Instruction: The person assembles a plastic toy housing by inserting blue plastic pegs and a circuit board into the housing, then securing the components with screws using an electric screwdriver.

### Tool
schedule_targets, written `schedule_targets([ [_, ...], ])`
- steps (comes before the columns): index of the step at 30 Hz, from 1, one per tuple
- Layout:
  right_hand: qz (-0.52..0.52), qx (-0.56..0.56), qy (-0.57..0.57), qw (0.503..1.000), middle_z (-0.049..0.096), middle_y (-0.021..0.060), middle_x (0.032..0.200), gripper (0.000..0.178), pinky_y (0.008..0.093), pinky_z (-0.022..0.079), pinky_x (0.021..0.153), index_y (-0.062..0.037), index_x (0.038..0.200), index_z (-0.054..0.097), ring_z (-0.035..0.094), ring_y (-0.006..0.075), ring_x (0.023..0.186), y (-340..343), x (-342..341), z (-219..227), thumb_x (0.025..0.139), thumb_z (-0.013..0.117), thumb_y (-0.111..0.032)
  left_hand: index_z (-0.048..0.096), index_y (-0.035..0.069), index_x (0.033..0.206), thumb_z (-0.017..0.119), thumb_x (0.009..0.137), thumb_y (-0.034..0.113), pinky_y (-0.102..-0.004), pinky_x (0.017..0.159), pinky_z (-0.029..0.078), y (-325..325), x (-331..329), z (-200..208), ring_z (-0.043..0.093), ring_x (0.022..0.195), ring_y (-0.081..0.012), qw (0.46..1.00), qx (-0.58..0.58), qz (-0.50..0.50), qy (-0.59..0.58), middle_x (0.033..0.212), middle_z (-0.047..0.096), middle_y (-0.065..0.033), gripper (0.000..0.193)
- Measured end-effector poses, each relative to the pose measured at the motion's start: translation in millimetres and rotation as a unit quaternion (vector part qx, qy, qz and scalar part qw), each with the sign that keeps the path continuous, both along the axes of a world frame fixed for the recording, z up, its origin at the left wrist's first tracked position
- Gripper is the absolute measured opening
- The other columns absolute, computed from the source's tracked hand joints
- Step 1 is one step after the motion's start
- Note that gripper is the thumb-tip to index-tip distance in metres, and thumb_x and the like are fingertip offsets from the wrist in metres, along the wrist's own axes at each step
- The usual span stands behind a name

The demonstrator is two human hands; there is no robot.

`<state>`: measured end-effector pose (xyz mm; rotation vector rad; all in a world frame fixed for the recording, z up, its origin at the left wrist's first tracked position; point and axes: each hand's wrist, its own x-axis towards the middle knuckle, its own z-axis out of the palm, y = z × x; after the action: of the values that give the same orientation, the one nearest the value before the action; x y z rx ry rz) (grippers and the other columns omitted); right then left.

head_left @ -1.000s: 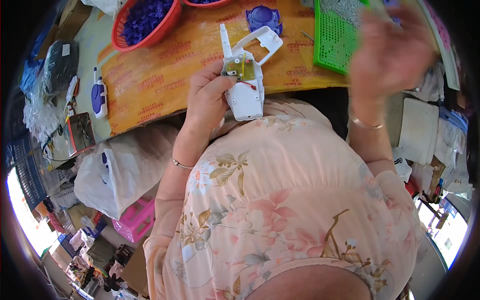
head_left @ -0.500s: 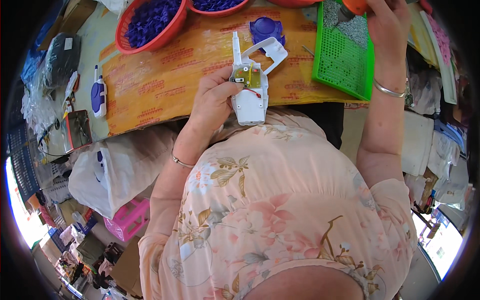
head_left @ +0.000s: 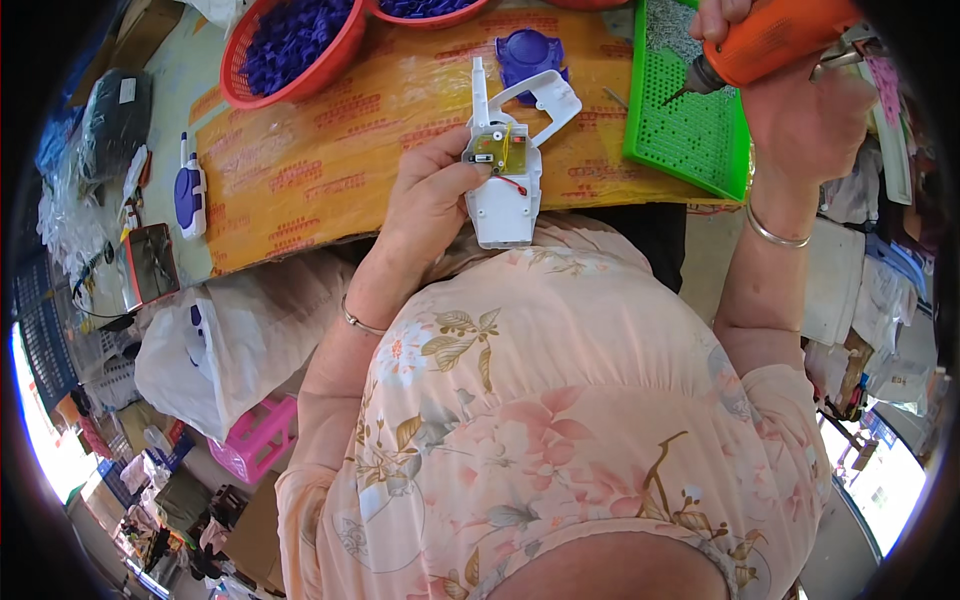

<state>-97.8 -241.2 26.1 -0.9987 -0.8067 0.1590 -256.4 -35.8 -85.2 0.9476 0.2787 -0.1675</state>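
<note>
My left hand (head_left: 435, 195) pinches the left side of a white plastic walkie-talkie-shaped shell (head_left: 505, 218), held at the table's near edge. Its open back shows a green circuit board (head_left: 512, 155) with a red and a yellow wire; an antenna stub points away from me. In my right hand (head_left: 800, 125) is an orange power screwdriver (head_left: 775, 40), its dark bit pointing left and down over a green perforated tray (head_left: 690, 170). Small silvery screws (head_left: 668, 25) lie at the tray's far end. I cannot make out whether the bit carries a screw. A purple-blue cover piece (head_left: 530, 60) rests beyond the shell.
A red basket (head_left: 232, 75) of blue parts stands at the far left, with another red basket (head_left: 430, 18) beside it. At the left lie a blue-and-white walkie-talkie (head_left: 190, 190) and a dark phone-like slab (head_left: 152, 262). A white bag (head_left: 230, 350) hangs below the table edge.
My right hand has drawn the screwdriver back from the screws, toward me and to the right, so its body now shows. My left hand keeps the shell in nearly the same place.
</note>
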Motion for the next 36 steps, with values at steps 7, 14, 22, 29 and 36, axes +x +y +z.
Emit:
schedule_targets([
  [7,-0.104,-0.035,-0.051,0.993,0.057,0.0145,0.102,0.052,0.0355,0.047,0.080,0.0039,0.126,0.043,0.055,0.0227,0.095,-38.2,9.2,-25.1,0.090,0.056,-0.031,0.055,-0.006,0.120,0.043,0.079,-0.002,-0.0271,0.079,0.052,-0.9,-2.2,2.3,0.064,0.090,-0.0169,1.000,0.000,-0.001,-0.001,0.105,0.064,-0.0123,0.042],
  [14,-0.211,-0.219,-0.374,0.876,0.061,0.0075,0.094,0.023,0.0311,0.047,0.071,-0.0009,0.097,0.060,0.060,0.0238,0.085,19.1,-72.5,-37.5,0.076,0.069,-0.004,0.056,-0.006,0.117,0.044,0.079,-0.002,-0.0264,0.077,0.050,-5.1,-7.2,13.4,0.063,0.087,-0.0149,1.000,-0.003,0.012,0.000,0.102,0.065,-0.0111,0.039],
  [22,-0.125,-0.311,-0.286,0.898,0.056,0.0083,0.085,0.017,0.0330,0.047,0.065,-0.0033,0.083,0.062,0.057,0.0257,0.078,42.0,-76.2,-87.1,0.069,0.070,0.000,0.056,-0.005,0.116,0.046,0.080,0.002,-0.0236,0.072,0.047,-2.9,-13.4,8.2,0.060,0.083,-0.0111,1.000,0.017,-0.004,-0.014,0.098,0.064,-0.0083,0.037],
  [29,-0.128,-0.317,-0.346,0.874,0.054,0.0070,0.087,0.017,0.0362,0.041,0.071,-0.0044,0.081,0.056,0.053,0.0259,0.082,46.6,-75.7,-98.4,0.068,0.066,0.000,0.053,-0.007,0.120,0.043,0.078,0.000,-0.0259,0.075,0.048,1.9,-16.0,6.7,0.061,0.086,-0.0148,1.000,-0.006,-0.022,0.020,0.100,0.063,-0.0111,0.043],
  [36,-0.142,-0.333,-0.365,0.858,0.052,0.0076,0.087,0.017,0.0366,0.038,0.073,-0.0043,0.081,0.054,0.051,0.0259,0.083,46.0,-76.1,-101.4,0.069,0.066,-0.001,0.054,-0.008,0.117,0.043,0.078,0.000,-0.0221,0.073,0.048,10.4,-16.0,-1.5,0.061,0.086,-0.0125,0.998,-0.041,-0.030,0.022,0.096,0.064,-0.0089,0.041],
])
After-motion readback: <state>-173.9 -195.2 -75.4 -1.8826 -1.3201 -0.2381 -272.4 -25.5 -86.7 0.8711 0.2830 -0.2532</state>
